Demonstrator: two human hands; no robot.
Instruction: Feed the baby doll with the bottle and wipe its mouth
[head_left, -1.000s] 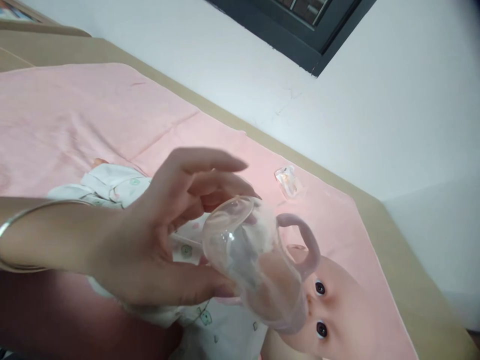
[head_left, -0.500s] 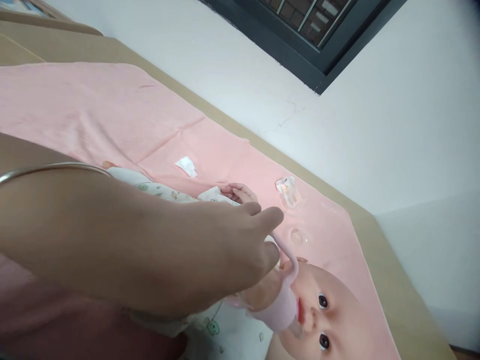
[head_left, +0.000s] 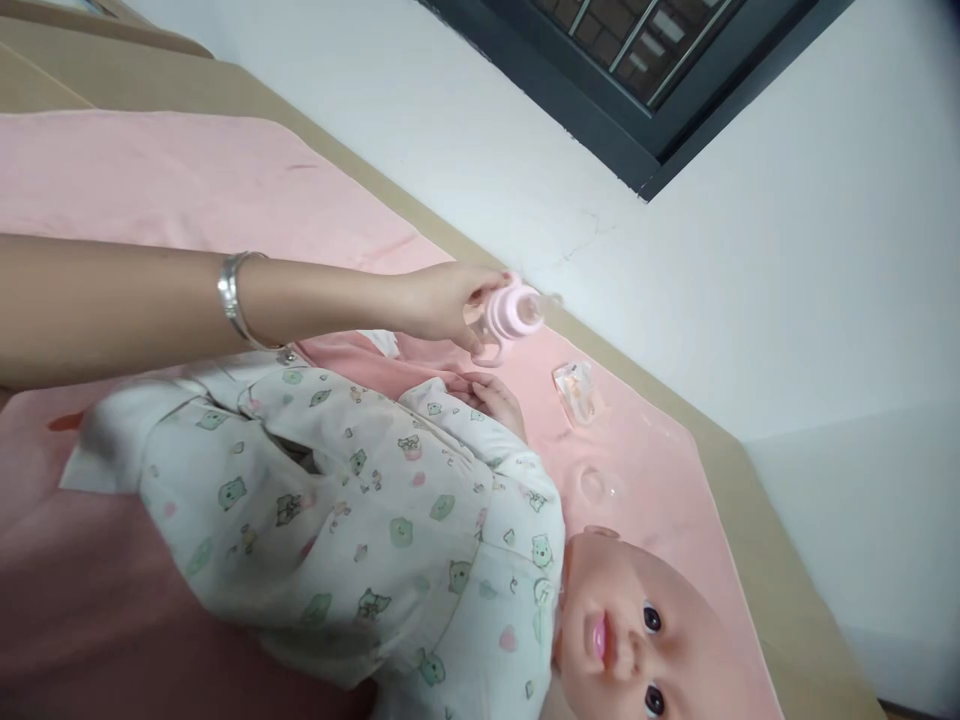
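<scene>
My left hand (head_left: 444,300) is closed around a pink baby bottle (head_left: 514,312), over the far side of the mat. The bottle's clear nipple points right, towards the wall, and a pink loop handle shows below my fingers. In front of my forearm lies a baby doll (head_left: 405,520) on its back, in a white suit printed with green bears. Its head (head_left: 675,640) is at the lower right, eyes open, with nothing at the mouth. A silver bracelet (head_left: 232,295) circles my wrist. My right hand is out of view.
A pink mat (head_left: 172,170) covers the pale wooden surface (head_left: 795,560). On it lie a small clear packet (head_left: 576,392), a clear round cap-like piece (head_left: 596,485) and a white scrap (head_left: 386,343), partly hidden. A white wall (head_left: 720,300) with a dark-framed window (head_left: 645,150) stands behind.
My left hand has carried the bottle from the doll's mouth up and away to the far edge of the mat. The doll's body is now uncovered by my arm.
</scene>
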